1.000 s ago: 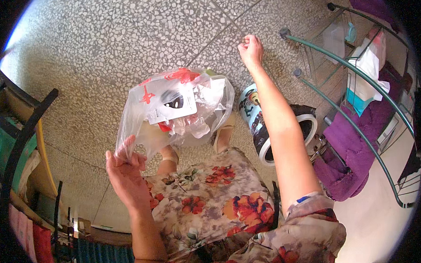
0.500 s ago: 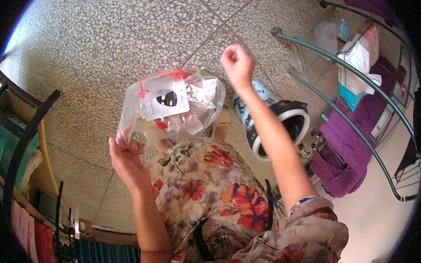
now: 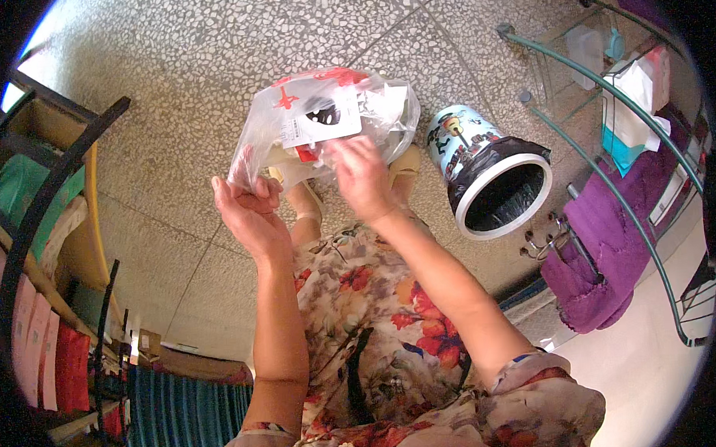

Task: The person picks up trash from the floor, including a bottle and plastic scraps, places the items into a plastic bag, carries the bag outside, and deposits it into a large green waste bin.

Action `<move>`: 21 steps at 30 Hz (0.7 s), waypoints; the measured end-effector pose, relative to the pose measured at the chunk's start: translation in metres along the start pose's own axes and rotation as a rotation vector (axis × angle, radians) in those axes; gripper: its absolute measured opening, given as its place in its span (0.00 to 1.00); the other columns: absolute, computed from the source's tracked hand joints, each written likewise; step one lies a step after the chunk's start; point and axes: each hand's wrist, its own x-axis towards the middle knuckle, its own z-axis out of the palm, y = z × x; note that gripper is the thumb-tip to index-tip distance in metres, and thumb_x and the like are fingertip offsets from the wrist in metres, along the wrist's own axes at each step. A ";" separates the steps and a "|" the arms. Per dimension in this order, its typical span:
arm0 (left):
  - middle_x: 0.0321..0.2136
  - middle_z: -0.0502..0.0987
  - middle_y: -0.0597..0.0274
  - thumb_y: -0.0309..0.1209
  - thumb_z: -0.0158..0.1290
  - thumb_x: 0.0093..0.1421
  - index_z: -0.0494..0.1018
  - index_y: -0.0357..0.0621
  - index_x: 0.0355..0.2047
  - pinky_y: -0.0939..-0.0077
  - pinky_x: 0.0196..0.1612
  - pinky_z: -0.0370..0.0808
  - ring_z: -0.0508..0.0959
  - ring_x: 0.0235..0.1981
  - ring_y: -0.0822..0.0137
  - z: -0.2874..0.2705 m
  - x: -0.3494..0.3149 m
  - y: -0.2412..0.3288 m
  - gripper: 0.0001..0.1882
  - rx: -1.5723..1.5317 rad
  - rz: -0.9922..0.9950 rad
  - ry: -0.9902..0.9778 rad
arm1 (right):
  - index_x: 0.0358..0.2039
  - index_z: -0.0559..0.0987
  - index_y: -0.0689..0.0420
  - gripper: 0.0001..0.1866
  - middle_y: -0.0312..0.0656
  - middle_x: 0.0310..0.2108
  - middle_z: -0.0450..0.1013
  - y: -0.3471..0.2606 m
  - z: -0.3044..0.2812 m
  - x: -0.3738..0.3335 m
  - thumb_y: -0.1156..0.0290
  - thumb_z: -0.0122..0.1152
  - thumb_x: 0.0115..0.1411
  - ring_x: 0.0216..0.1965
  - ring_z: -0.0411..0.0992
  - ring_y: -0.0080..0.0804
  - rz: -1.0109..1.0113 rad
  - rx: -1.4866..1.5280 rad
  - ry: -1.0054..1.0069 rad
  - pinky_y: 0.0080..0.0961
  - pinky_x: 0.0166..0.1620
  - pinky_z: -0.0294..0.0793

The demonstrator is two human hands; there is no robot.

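The clear plastic bag [image 3: 269, 126] is in front of the person, its left edge pinched in the left hand [image 3: 251, 215]; the blurred right hand [image 3: 362, 170] reaches to its near side, grip unclear. Holding while reaching seems in hand; thin film calls for steady fingers. A white card [image 3: 347, 129] there bears print too small to read.

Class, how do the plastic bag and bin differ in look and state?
The plastic bag is see-through with red print; the bin is pale blue, white-rimmed. The bag looks flimsy, the bin stiff. The left hand grips the bag; no hand touches the bin. Both have printed decoration.
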 end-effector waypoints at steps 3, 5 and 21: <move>0.16 0.63 0.68 0.52 0.32 0.65 0.71 0.34 0.44 0.80 0.25 0.60 0.60 0.17 0.73 -0.005 0.005 0.002 0.31 -0.008 0.012 0.032 | 0.33 0.78 0.61 0.07 0.42 0.31 0.75 0.011 -0.021 0.002 0.78 0.55 0.53 0.35 0.71 0.39 0.031 -0.023 0.066 0.30 0.39 0.72; 0.16 0.64 0.67 0.53 0.30 0.65 0.71 0.33 0.44 0.80 0.23 0.59 0.59 0.15 0.73 -0.015 0.009 0.001 0.33 -0.079 -0.001 -0.037 | 0.33 0.77 0.60 0.05 0.40 0.31 0.74 0.021 -0.021 -0.001 0.78 0.56 0.54 0.31 0.72 0.33 0.009 -0.013 0.068 0.27 0.37 0.72; 0.20 0.70 0.62 0.58 0.29 0.63 0.69 0.34 0.44 0.76 0.20 0.63 0.66 0.17 0.70 -0.013 0.015 0.004 0.36 0.087 0.172 -0.074 | 0.27 0.76 0.63 0.03 0.37 0.21 0.76 0.049 -0.104 -0.015 0.77 0.59 0.52 0.23 0.72 0.18 0.518 0.373 0.197 0.17 0.30 0.71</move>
